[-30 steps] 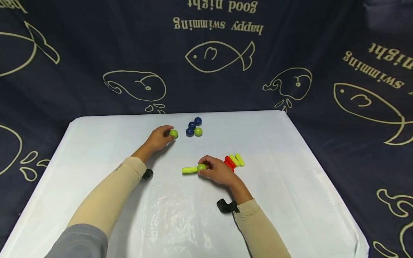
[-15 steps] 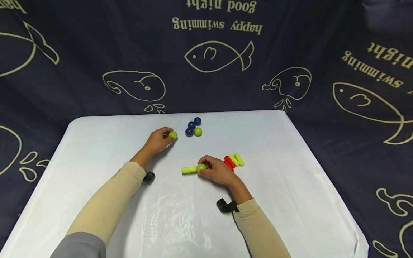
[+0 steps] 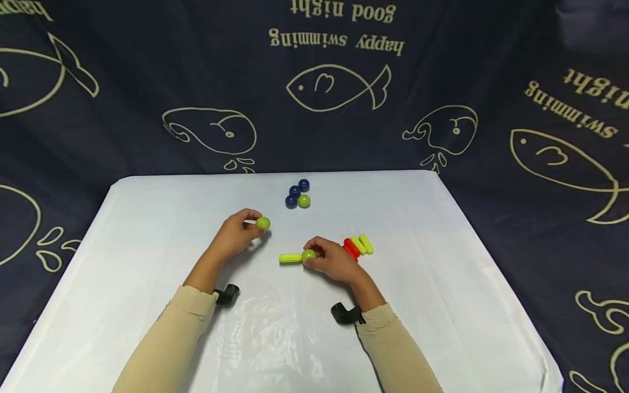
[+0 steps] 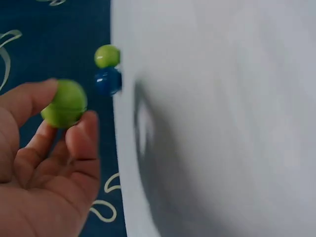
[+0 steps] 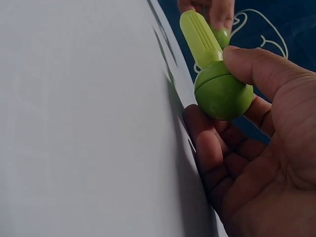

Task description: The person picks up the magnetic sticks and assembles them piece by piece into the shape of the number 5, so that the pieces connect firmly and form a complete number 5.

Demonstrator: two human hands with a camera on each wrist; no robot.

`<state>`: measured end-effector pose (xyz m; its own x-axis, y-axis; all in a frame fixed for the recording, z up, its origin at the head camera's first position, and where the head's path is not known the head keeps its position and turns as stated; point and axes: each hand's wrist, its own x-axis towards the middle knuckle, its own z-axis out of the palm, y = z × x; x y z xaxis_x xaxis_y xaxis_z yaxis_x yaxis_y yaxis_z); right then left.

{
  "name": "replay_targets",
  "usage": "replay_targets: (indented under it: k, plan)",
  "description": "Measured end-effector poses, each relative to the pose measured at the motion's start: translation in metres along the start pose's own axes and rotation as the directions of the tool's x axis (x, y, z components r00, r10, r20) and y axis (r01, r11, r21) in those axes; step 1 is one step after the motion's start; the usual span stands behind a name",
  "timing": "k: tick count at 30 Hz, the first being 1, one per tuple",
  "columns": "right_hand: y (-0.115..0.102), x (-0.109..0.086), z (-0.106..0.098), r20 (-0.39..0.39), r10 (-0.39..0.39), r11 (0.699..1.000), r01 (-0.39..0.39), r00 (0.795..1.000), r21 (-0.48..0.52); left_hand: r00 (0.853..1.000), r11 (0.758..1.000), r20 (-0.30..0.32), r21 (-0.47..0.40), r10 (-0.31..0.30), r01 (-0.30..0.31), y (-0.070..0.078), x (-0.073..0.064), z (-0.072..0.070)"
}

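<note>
My left hand pinches a green ball between thumb and fingertips; the left wrist view shows the ball held at the tips. To its right, my right hand grips a second green ball with thumb and fingers. From that ball a ribbed yellow-green stick points left, its end meeting the ball in the right wrist view. Behind my right hand lie red sticks and two yellow-green sticks, side by side; the hand partly hides the red ones.
Toward the far edge of the white table sit three blue balls and another green ball, grouped close together. A dark cloth with fish drawings hangs behind the table.
My left hand has drawn back toward me with its green ball, away from the group of balls. My right hand keeps its ball and stick in nearly the same place.
</note>
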<state>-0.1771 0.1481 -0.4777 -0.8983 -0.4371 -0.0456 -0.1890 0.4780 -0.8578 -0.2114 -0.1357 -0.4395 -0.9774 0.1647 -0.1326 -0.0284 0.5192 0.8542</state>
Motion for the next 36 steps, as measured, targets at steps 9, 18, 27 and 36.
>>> replay_targets:
  k: [9,18,27,36]
  plan:
    - [0.001,0.001,0.002,-0.006,0.002,1.000,-0.002,1.000,0.003,0.997,0.993,0.052,-0.110,0.053,-0.047,-0.013,-0.035,0.009]
    - [-0.002,0.000,-0.002,0.006,-0.005,1.000,0.005,1.000,0.012,0.997,0.998,0.065,-0.049,0.049,-0.045,-0.022,-0.053,0.030]
    - [-0.001,0.000,-0.001,0.019,-0.030,0.999,0.029,0.999,0.033,0.997,0.998,0.047,0.014,0.057,-0.058,-0.021,-0.055,0.042]
    - [-0.002,-0.001,-0.001,0.004,-0.018,1.000,0.018,1.000,0.015,0.995,0.995,0.060,0.051,0.079,-0.082,-0.017,-0.055,0.043]
